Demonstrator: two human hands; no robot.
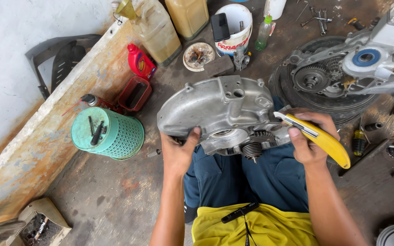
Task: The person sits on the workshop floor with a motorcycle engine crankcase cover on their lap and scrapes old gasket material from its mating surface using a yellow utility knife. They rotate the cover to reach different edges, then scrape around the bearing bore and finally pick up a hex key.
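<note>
Gripping the grey engine casing (220,111) across my knees, my left hand (178,152) is clamped on its lower left edge while my right hand (308,136) is closed around a yellow utility knife (320,136), blade tip at the casing's right edge. I judge the scraping barely begun; the other engine half (361,64) waits on a tyre (338,102) on the floor, well apart.
</note>
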